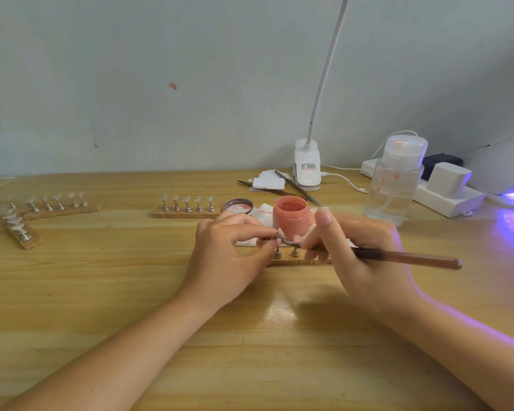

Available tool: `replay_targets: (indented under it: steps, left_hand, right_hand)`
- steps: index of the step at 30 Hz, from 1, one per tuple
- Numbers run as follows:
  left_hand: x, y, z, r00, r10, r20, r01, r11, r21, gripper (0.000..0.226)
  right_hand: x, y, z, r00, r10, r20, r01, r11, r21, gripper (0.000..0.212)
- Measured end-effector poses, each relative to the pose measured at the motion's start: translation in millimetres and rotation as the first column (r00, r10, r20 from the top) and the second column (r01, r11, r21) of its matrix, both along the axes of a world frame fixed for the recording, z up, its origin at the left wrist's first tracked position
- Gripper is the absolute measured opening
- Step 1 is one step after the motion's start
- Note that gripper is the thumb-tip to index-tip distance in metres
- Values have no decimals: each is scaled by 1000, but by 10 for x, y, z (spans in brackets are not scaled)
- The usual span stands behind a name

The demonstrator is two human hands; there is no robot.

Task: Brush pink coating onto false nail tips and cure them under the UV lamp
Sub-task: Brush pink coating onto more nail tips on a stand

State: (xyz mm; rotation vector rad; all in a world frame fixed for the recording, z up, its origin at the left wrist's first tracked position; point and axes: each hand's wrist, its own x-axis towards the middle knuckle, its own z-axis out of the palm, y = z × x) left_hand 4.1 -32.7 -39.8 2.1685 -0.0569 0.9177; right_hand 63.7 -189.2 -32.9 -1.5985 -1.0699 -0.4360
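I see L hand (232,247) pinching a nail-tip stand (272,239); R hand (359,250) gripping brush (404,258), bristles at tip; pink jar (290,216) open just behind.

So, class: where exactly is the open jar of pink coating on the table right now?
In the head view the pink jar stands right of centre, just behind the two hands, with its lid lying to its left and the clear pump bottle to its right.
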Motion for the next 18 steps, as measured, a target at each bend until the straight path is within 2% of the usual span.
replay_targets:
  steps: [3, 6, 8, 11, 13, 16, 18]
  left_hand:
    - [1, 7, -3, 1000, -3, -1, 3, 1000, -15, 16]
    - [3, 11, -3, 1000, -2, 1, 2, 1000, -19, 14]
    - [2, 9, 3, 1000, -4, 14, 4, 1000, 3, 16]
    - [3, 19, 1, 1000, 2, 17, -2, 1000, -2, 18]
    - [1, 20, 4, 1000, 7, 10, -7, 1000, -14, 19]
    - [-6, 8, 17, 1000, -1, 11, 1, 1000, -28, 18]
    - [-10, 7, 17, 1000, 0, 14, 0, 1000, -23, 20]
  right_hand:
    - [0, -1, 2, 1000, 0, 4, -1, 999, 40, 46]
    - [5, 13, -3, 999, -24, 47, 24, 1000, -8, 42]
    - [4, 5, -18, 1000, 7, -21, -7, 1000, -24, 49]
    - [-5, -21, -5, 995, 66, -71, -62, 997, 56, 61]
    - [-5, -20, 18, 998, 47, -34, -43, 993, 113, 51]
    - [-13, 10, 53, 999, 36, -26, -32, 989, 143, 18]
    - [-16, 20, 49, 999, 32, -15, -30, 994, 107, 12]
